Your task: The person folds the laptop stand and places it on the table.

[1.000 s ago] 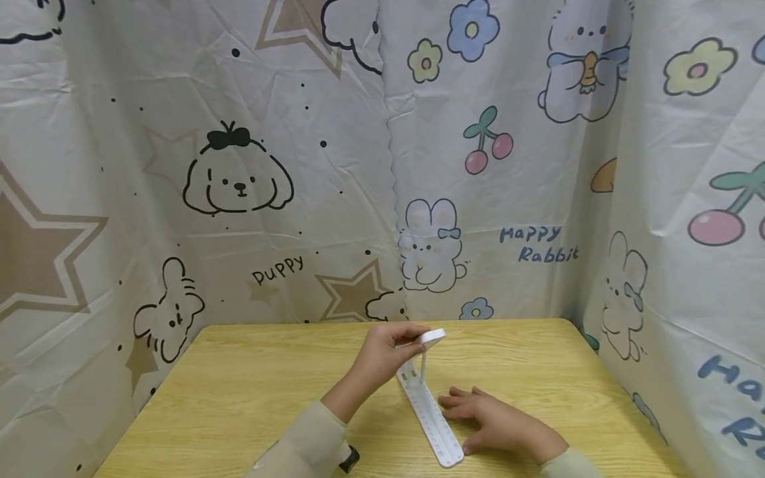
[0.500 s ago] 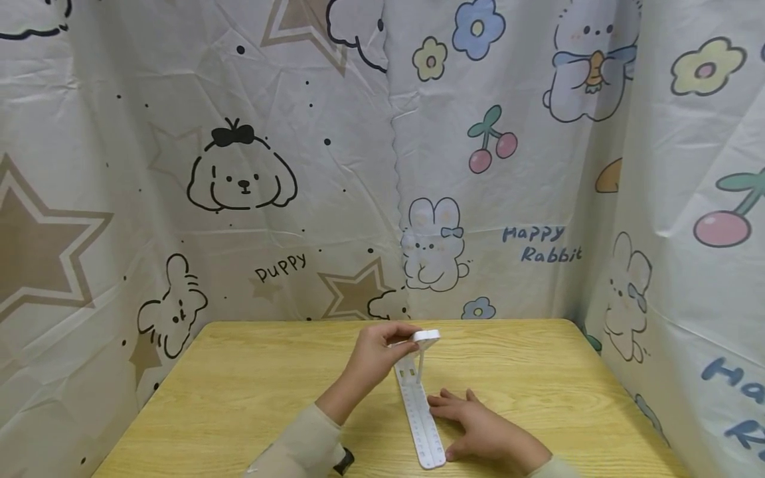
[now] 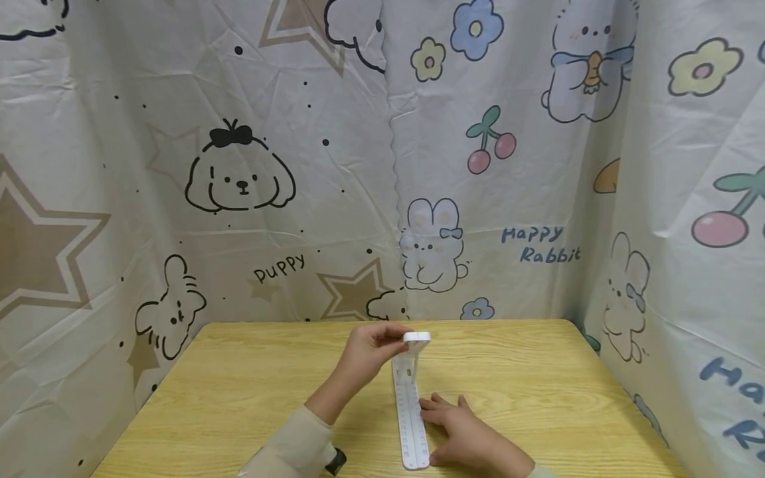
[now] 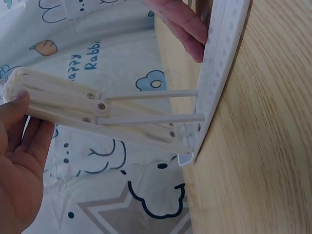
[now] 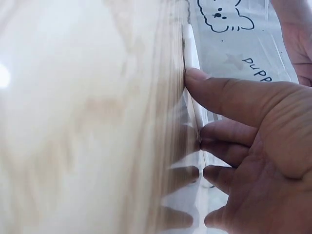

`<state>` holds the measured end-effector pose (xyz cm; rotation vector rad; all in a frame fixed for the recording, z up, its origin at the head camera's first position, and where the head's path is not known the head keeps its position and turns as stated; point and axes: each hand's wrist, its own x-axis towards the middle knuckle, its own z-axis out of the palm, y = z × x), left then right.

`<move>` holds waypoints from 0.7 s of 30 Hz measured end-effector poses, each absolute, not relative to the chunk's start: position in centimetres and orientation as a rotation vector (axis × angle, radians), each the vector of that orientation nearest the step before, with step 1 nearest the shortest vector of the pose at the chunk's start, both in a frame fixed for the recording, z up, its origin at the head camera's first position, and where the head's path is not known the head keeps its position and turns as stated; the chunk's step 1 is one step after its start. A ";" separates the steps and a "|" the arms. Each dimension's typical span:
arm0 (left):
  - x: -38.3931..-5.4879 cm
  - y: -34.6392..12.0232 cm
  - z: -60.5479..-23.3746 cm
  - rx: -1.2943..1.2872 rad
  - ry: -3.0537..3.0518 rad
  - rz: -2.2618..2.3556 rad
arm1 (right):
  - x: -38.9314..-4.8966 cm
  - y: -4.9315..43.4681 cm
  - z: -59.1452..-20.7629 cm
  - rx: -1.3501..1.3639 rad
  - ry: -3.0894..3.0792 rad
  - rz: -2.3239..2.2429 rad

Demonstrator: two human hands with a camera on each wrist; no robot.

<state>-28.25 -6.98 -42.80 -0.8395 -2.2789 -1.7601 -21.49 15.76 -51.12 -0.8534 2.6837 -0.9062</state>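
Observation:
A white folding stand (image 3: 411, 421) lies lengthwise on the table, its long flat base carrying rows of small marks and two slots. From the base's far end rises a hinged arm (image 4: 63, 105), propped by two thin struts (image 4: 151, 95). My left hand (image 3: 372, 355) pinches the arm's raised free end between thumb and fingers. Beside the base's right edge, my right hand (image 3: 465, 431) rests low with fingers spread; its thumb and fingertips touch that edge. In the right wrist view, the right hand (image 5: 273, 136) shows its thumb tip against the base's side.
The wood-grain table (image 3: 251, 392) ends at a printed curtain (image 3: 335, 166) behind, with more curtain along both sides. A small black object (image 3: 337, 461) shows beside the left sleeve (image 3: 293, 441), near the front.
The stand has turned so its base points more straight toward me, its near end swinging left. Both hands have shifted left with it, the left keeping its pinch.

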 end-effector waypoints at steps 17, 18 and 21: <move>-28.3 -8.7 -43.0 -0.791 -2.256 -1.909 | -21.1 14.5 -50.3 -0.782 2.735 -0.961; -28.3 -8.8 -43.0 -0.790 -2.260 -1.905 | -21.2 14.7 -50.2 -0.782 2.739 -0.964; -28.4 -9.0 -43.2 -0.781 -2.274 -1.892 | -21.9 15.0 -50.2 -0.779 2.761 -0.949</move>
